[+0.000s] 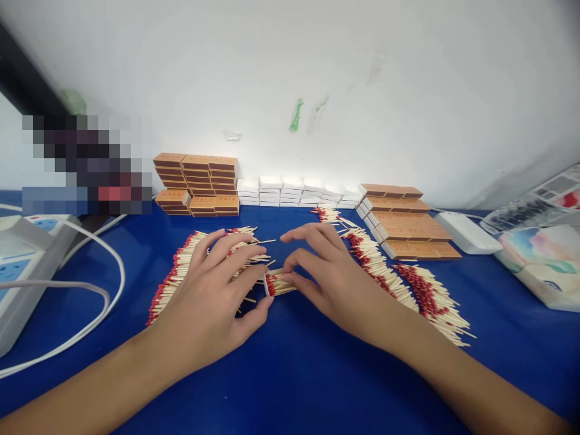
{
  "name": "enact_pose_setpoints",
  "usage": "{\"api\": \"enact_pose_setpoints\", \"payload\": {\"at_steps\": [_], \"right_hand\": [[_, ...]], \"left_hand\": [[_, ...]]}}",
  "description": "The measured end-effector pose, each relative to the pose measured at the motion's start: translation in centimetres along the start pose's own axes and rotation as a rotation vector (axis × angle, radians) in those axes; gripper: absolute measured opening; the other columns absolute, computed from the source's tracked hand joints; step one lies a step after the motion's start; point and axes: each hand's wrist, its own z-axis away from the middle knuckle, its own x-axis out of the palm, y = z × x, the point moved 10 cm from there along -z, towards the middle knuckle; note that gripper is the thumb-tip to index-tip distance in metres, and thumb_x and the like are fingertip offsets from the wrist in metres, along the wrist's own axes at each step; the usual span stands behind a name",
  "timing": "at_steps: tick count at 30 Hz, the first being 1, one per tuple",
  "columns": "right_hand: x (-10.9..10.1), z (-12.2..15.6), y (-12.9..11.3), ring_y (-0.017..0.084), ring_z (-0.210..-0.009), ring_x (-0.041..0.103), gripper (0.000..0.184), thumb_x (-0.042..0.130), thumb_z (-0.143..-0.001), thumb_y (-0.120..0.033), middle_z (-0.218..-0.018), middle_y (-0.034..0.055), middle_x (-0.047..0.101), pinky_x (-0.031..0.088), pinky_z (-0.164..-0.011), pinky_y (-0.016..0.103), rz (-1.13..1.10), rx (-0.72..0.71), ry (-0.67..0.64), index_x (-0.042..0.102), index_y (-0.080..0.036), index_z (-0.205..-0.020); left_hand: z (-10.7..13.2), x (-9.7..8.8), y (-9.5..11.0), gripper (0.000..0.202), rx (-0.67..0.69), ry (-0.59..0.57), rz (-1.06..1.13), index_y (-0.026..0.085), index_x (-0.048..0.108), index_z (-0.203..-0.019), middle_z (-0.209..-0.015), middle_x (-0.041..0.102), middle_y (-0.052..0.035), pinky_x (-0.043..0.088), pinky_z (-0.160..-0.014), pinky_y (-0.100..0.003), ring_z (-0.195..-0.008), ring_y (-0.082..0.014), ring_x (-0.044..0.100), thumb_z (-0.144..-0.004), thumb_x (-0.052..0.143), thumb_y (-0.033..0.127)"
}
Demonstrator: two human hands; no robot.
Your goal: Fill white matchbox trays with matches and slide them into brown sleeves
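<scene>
The left hand [217,302] has its thumb and forefinger closed on either side of one white tray [266,288], apparently steadying its end, while the right hand [338,290] has thumb and forefinger tips close together over the matches [278,283] inside; whether they pinch any, I cannot tell, and its other fingers are apart. To do this well, hold the tray lightly so its walls don't bow, and nudge the sticks flat, red heads toward the left fingers. Counting outward: one tray between the fingertips; one loose heap [174,284] beside the left fingers and two more heaps [426,296] right of the right fingers, too many sticks to number; farther past the fingertips, about six columns of white boxes [292,190], flanked by two orange stacks, the left stack [196,178] three columns wide, the right stack [403,223] stepped in four rows
</scene>
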Motion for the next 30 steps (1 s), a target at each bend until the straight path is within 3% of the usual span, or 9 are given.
{"api": "enact_pose_setpoints", "payload": {"at_steps": [5, 9, 12, 15, 18, 20, 25, 30], "right_hand": [[0.7, 0.0, -1.0, 0.036, -0.14, 0.057, 0.016, 0.061, -0.11, -0.017, -0.142, 0.016, 0.071, 0.057, -0.105, 0.059, 0.044, -0.011, 0.002, 0.072, -0.024, -0.101], [0.2, -0.2, -0.1, 0.034, -0.134, 0.06, 0.014, 0.063, -0.109, -0.018, -0.136, 0.0147, 0.073, 0.055, -0.109, 0.058, 0.034, -0.023, 0.02, 0.073, -0.024, -0.101], [-1.3, -0.1, 3.0, 0.033, -0.125, 0.063, 0.012, 0.065, -0.108, -0.021, -0.127, 0.0137, 0.076, 0.052, -0.11, 0.06, 0.066, 0.001, 0.093, 0.075, -0.025, -0.102], [-2.7, 0.5, 8.4, 0.035, -0.114, 0.065, 0.017, 0.062, -0.108, -0.024, -0.116, 0.0141, 0.077, 0.052, -0.105, 0.061, 0.171, 0.087, 0.162, 0.078, -0.025, -0.103], [-2.9, 1.4, 13.7, 0.035, -0.108, 0.065, 0.023, 0.06, -0.107, -0.029, -0.109, 0.0134, 0.078, 0.05, -0.105, 0.064, 0.211, 0.171, 0.137, 0.082, -0.026, -0.103], [-2.5, 1.8, 15.9, 0.037, -0.109, 0.065, 0.025, 0.06, -0.106, -0.031, -0.108, 0.0145, 0.079, 0.05, -0.103, 0.065, 0.218, 0.191, 0.106, 0.084, -0.025, -0.102], [-1.3, 1.8, 17.1, 0.036, -0.108, 0.063, 0.026, 0.06, -0.105, -0.031, -0.11, 0.0156, 0.079, 0.051, -0.101, 0.061, 0.235, 0.183, 0.047, 0.085, -0.024, -0.106], [-1.0, 1.6, 17.0, 0.034, -0.105, 0.062, 0.017, 0.065, -0.103, -0.031, -0.107, 0.014, 0.078, 0.05, -0.102, 0.057, 0.236, 0.168, 0.037, 0.079, -0.024, -0.095]], "left_hand": [[-0.1, -0.1, 0.4, 0.015, 0.02, 0.0, 0.0, 0.02, 0.077, -0.113, -0.13, 0.08, -0.0099, 0.044, -0.124, -0.063, -0.141, -0.0376, 0.065, -0.103, 0.067, 0.027], [-0.1, -0.1, 0.3, 0.017, 0.021, 0.003, 0.0, 0.021, 0.077, -0.115, -0.131, 0.08, -0.0101, 0.044, -0.124, -0.063, -0.14, -0.037, 0.066, -0.104, 0.067, 0.029], [-0.1, 0.0, 0.3, 0.016, 0.023, 0.0, 0.006, 0.021, 0.077, -0.114, -0.131, 0.08, -0.0098, 0.043, -0.125, -0.063, -0.141, -0.0371, 0.065, -0.104, 0.068, 0.029], [0.0, 0.0, 0.3, 0.017, 0.027, 0.005, 0.012, 0.02, 0.078, -0.112, -0.131, 0.08, -0.0105, 0.044, -0.124, -0.063, -0.139, -0.0374, 0.066, -0.103, 0.067, 0.03], [0.0, -0.1, 0.4, 0.017, 0.03, 0.013, 0.018, 0.019, 0.078, -0.112, -0.13, 0.08, -0.011, 0.043, -0.124, -0.063, -0.139, -0.0375, 0.066, -0.103, 0.068, 0.03], [0.1, -0.1, 0.4, 0.017, 0.03, 0.014, 0.025, 0.019, 0.078, -0.113, -0.13, 0.08, -0.0111, 0.043, -0.125, -0.063, -0.139, -0.0372, 0.066, -0.103, 0.069, 0.029], [0.0, -0.2, 0.3, 0.017, 0.029, 0.011, 0.031, 0.019, 0.078, -0.112, -0.13, 0.079, -0.0107, 0.043, -0.124, -0.062, -0.139, -0.0369, 0.065, -0.103, 0.069, 0.029], [0.0, -0.3, 0.3, 0.016, 0.02, 0.018, 0.032, 0.018, 0.078, -0.111, -0.129, 0.08, -0.0102, 0.043, -0.125, -0.062, -0.139, -0.0371, 0.065, -0.102, 0.069, 0.028]]}}
